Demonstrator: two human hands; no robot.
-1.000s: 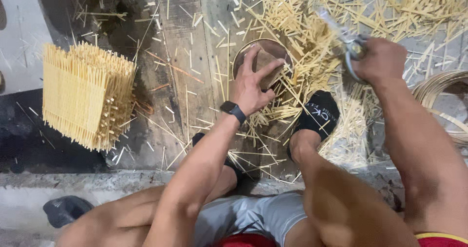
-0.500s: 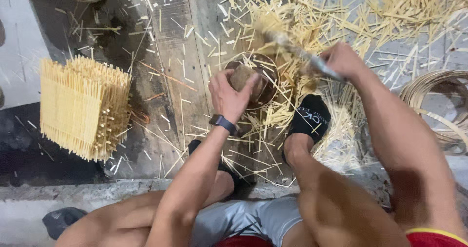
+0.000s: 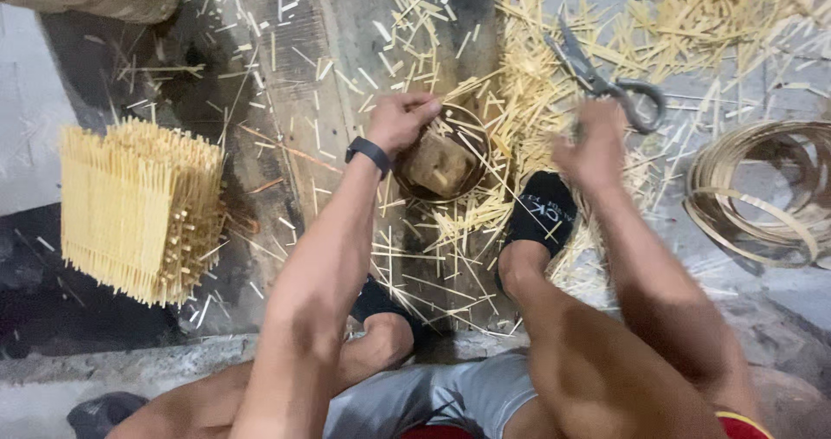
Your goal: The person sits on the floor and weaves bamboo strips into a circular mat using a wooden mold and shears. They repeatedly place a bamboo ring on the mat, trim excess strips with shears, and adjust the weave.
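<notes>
Far left of the left hand (image 3: 400, 120) stands a woven stick panel (image 3: 138, 209). Right of the right hand (image 3: 595, 149) lie coiled strips (image 3: 762, 196). Sticks (image 3: 537, 67) litter the floor around both. The left hand grips the rim of a round block (image 3: 440, 164). The right hand holds scissors (image 3: 606, 80), blades pointing away.

The right hand (image 3: 597, 149) has lowered the scissors (image 3: 606, 80); the left hand (image 3: 400, 120) now grips the wooden block's (image 3: 437, 166) upper left edge.

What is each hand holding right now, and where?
Right hand holds scissors by a handle loop; left hand grips the rim of the round holder.
</notes>
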